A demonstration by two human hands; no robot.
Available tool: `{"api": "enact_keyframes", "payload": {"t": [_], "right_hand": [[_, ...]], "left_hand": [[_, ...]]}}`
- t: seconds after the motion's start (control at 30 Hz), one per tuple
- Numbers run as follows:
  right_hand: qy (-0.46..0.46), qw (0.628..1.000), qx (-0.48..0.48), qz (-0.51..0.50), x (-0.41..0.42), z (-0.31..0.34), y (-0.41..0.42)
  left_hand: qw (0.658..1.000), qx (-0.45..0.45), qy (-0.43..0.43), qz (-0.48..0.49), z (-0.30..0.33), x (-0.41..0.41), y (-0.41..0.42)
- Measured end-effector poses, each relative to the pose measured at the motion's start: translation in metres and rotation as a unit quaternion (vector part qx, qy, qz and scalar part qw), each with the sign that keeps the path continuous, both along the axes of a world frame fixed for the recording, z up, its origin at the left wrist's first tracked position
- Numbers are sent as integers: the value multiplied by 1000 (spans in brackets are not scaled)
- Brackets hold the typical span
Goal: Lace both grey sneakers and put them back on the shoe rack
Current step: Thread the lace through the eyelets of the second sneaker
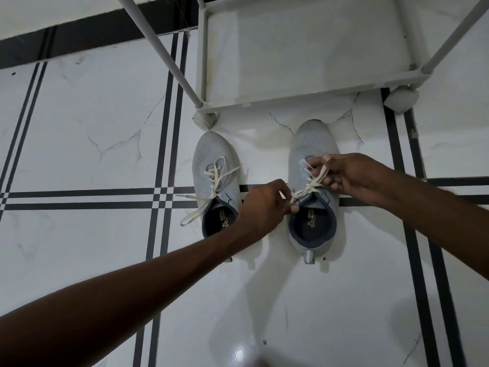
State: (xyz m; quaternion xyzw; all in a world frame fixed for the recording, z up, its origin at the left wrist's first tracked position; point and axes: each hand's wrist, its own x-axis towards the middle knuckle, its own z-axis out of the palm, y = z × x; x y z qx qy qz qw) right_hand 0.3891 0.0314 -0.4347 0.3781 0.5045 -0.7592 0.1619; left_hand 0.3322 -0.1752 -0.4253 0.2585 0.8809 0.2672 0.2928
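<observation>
Two grey sneakers stand side by side on the floor, toes pointing at the shoe rack (304, 95). The left sneaker (211, 152) has its white lace threaded, with loose ends trailing to the left over the floor. The right sneaker (312, 144) has a white lace (308, 188) crossing its eyelets. My left hand (260, 207) pinches one lace end near the tongue of the right sneaker and covers part of the left sneaker's heel. My right hand (349, 176) grips the other lace strand over the middle eyelets.
The white rack's bottom shelf lies just beyond the shoes, on round feet (205, 119), with a slanted pole (161, 53) rising at the left. The floor (79, 128) is white marble tile with black stripes.
</observation>
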Motion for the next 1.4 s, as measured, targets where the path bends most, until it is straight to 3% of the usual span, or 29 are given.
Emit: {"api": "enact_keyframes", "payload": {"t": [0.2,0.33,0.47,0.57,0.73,0.8,0.93,1.2,1.4], "right_hand": [[7,999,-32,-17,-3,1,-1],[-5,995,-93,-41,-2,-8,0],[-3,996,-83,-30,-4,-15,-1],[-4,998,-66,-23,-5,-15,-3],[-5,1000,-20,4,-9,-18,5],[-19,1000,2,15,-14,-19,10],[-43,998,35,39,-26,-22,10],[-85,994,75,7,-41,-30,0],[-121,984,128,-11,-47,-30,-6]], "left_hand": [[996,20,-15,-81,4,-4,1],[991,15,-113,-65,3,-15,3],[990,-17,-127,-59,6,-20,9],[988,-32,-95,-117,14,-24,18],[958,-32,110,-264,3,-23,10],[942,-40,156,-295,0,-13,0],[935,-10,172,-310,0,2,-7],[938,-26,110,-328,1,11,2],[931,-28,134,-337,4,18,10]]}}
